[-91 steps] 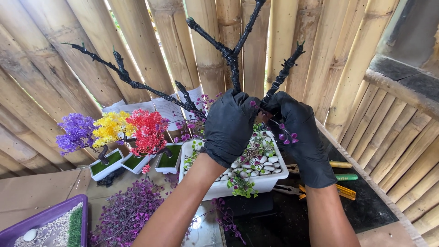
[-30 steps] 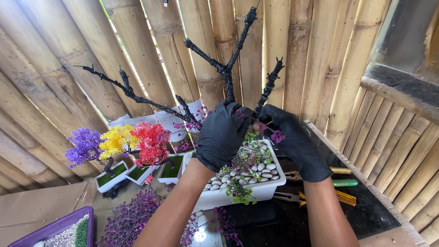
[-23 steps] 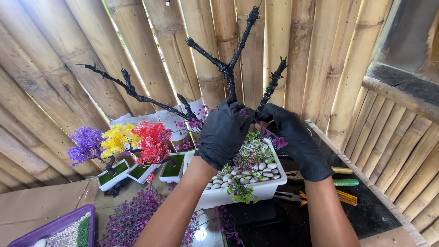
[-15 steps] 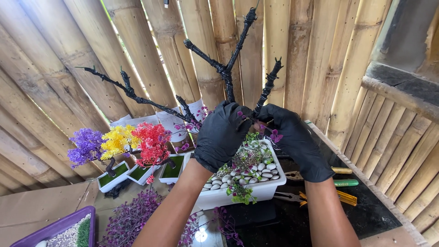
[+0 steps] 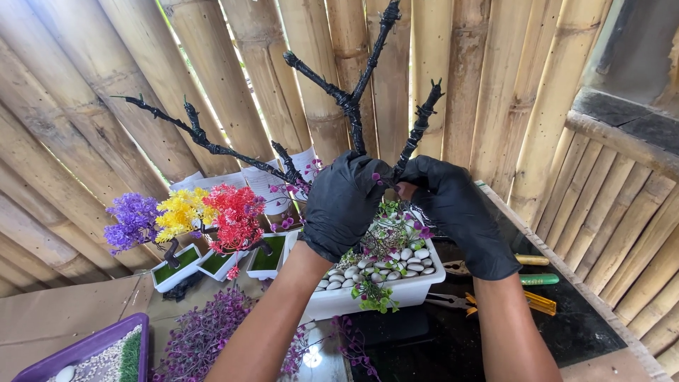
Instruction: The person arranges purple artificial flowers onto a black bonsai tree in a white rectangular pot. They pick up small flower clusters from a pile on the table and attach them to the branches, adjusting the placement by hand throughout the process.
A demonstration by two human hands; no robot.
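Both hands are wearing black gloves and working right at the fork of a black wrapped artificial tree (image 5: pixel 353 106). The left hand (image 5: pixel 344 201) is curling its fingers around the trunk where the branches split, and the right hand (image 5: pixel 453 205) is pinching something small and pinkish against the base of the short right branch (image 5: pixel 419 131), though I can't tell exactly what's between those fingertips. The tree is standing in a white rectangular planter (image 5: pixel 382 290) filled with white pebbles (image 5: pixel 407 262) and little green sprigs, just below the hands. My worry: the long thin branch reaching left (image 5: pixel 205 141) is hanging over the small purple, yellow and red flower pots (image 5: pixel 191 219), so any twist of the trunk could be knocking those over. Both forearms are coming up from below, wrists bent inward, knuckles facing the camera. Pliers and cutters (image 5: pixel 509 301) are lying right of the planter, and purple foliage (image 5: pixel 205 332) in front.
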